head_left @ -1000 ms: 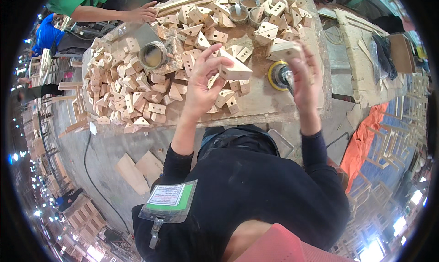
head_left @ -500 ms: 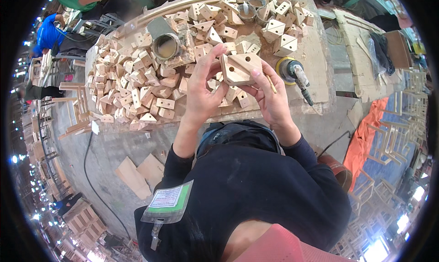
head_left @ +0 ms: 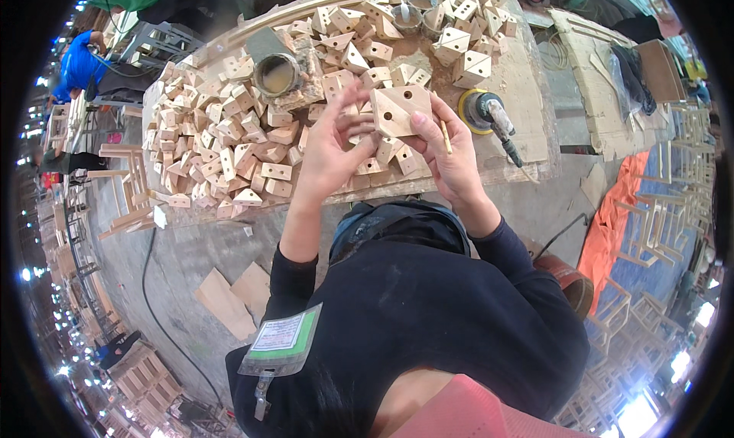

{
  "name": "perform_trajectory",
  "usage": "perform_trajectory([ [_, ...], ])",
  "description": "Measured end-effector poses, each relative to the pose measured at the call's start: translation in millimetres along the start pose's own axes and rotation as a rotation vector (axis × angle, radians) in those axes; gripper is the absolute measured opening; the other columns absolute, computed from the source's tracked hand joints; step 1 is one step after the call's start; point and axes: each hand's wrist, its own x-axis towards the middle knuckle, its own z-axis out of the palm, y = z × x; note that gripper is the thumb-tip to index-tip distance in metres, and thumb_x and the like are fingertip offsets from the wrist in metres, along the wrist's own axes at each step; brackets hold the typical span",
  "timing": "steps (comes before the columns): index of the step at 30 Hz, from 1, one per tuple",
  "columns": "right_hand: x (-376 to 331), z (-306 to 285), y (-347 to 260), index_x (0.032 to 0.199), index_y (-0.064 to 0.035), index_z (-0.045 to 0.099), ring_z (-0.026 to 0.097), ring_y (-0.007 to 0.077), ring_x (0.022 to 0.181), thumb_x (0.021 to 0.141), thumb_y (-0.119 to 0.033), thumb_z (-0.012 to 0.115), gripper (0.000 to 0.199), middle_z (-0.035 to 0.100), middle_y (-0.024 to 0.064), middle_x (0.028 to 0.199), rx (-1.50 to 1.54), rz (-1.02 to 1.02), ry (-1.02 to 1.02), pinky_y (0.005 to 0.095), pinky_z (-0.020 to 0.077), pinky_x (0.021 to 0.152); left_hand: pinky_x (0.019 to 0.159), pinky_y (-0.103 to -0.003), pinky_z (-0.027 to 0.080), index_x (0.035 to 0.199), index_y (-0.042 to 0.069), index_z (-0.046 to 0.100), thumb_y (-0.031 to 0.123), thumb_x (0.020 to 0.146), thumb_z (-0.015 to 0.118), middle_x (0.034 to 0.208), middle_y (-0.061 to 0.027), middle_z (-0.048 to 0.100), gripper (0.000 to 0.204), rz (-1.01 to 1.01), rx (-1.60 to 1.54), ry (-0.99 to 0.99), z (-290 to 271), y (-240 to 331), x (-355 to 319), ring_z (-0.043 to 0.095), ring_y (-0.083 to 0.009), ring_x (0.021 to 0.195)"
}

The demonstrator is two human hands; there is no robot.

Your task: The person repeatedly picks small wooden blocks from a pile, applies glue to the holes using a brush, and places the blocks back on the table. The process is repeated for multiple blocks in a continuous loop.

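In my right hand point(head_left: 451, 156) is a pale wooden block point(head_left: 394, 120) with two dark round holes and a slanting line across its face. My thumb presses on that face. A thin wooden stick point(head_left: 446, 137) pokes out between the fingers of the same hand. My left hand point(head_left: 334, 149) is just left of the block, its fingers apart and slightly blurred, holding nothing that shows. Beneath both hands, many similar drilled wooden blocks point(head_left: 277, 171) lie heaped on the workbench point(head_left: 531, 94).
A tub of tan paste point(head_left: 277, 76) stands left of centre, with more tubs point(head_left: 406, 17) at the back. At the right lies a round sander point(head_left: 489, 117) with a cord. Another person in blue point(head_left: 79, 65) is far left. Orange sheeting point(head_left: 609, 214) hangs at the right.
My left hand has come off the block and moved slightly left, its fingers opening. The right hand keeps the block, now tilted a little differently.
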Motion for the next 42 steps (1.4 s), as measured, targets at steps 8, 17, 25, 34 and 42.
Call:
perform_trajectory([
  [8, 3.7, 15.1, 22.6, 0.138, 0.0023, 0.04, 0.05, 0.0166, 0.12, 0.089, -0.004, 0.066, 0.056, 0.054, 0.0115, 0.129, -0.239, -0.352, 0.053, 0.0293, 0.0403, 0.102, 0.078, -0.024, 0.048, 0.127, -0.001, 0.054, 0.011, 0.087, 0.071, 0.109, -0.0037, 0.065, 0.046, -0.192, -0.497, -0.006, -2.1, -17.7, -14.2, 0.059, -0.0081, 0.094],
  [17, 9.7, 41.4, 49.2, 0.129, 0.0031, 0.047, 0.045, 0.0229, 0.13, 0.09, -0.001, 0.063, 0.043, 0.044, 0.0207, 0.142, -0.354, -0.529, -0.118, 0.0327, 0.0396, 0.104, 0.097, -0.03, 0.046, 0.134, 0.001, 0.042, 0.014, 0.091, 0.066, 0.126, -0.0088, 0.056, 0.05, -0.017, -0.486, 0.232, -6.3, -6.0, -20.8, 0.055, -0.0156, 0.115],
  [25, 16.1, 73.1, 89.1, 0.134, 0.0021, 0.044, 0.042, 0.0262, 0.132, 0.091, 0.003, 0.06, 0.046, 0.045, 0.0207, 0.142, -0.46, -0.538, -0.17, 0.0363, 0.0343, 0.109, 0.105, -0.037, 0.041, 0.138, 0.0, 0.035, 0.019, 0.098, 0.05, 0.135, -0.0122, 0.048, 0.047, -0.032, -0.746, 0.215, -46.3, 13.2, -45.0, 0.05, -0.0206, 0.123],
  [34, 20.8, 118.4, 122.7, 0.132, 0.0052, 0.047, 0.046, 0.0208, 0.128, 0.095, -0.009, 0.059, 0.041, 0.054, 0.0147, 0.134, -0.499, -0.238, -0.126, 0.0333, 0.0334, 0.109, 0.112, -0.041, 0.034, 0.142, -0.004, 0.031, 0.024, 0.1, 0.04, 0.143, -0.0156, 0.041, 0.051, -0.21, -0.904, 0.128, -130.0, 10.1, -71.8, 0.042, -0.0256, 0.133],
  [42, 53.7, 122.5, 84.2, 0.128, 0.0021, 0.052, 0.065, 0.0201, 0.099, 0.105, -0.032, 0.036, 0.045, 0.067, 0.0139, 0.104, -0.51, -0.165, -0.141, 0.031, 0.0505, 0.087, 0.107, -0.04, 0.039, 0.142, 0.003, 0.035, 0.042, 0.088, 0.062, 0.138, -0.0097, 0.049, 0.071, -0.116, -0.812, 0.119, -199.5, -30.7, -73.1, 0.047, -0.0239, 0.128],
])
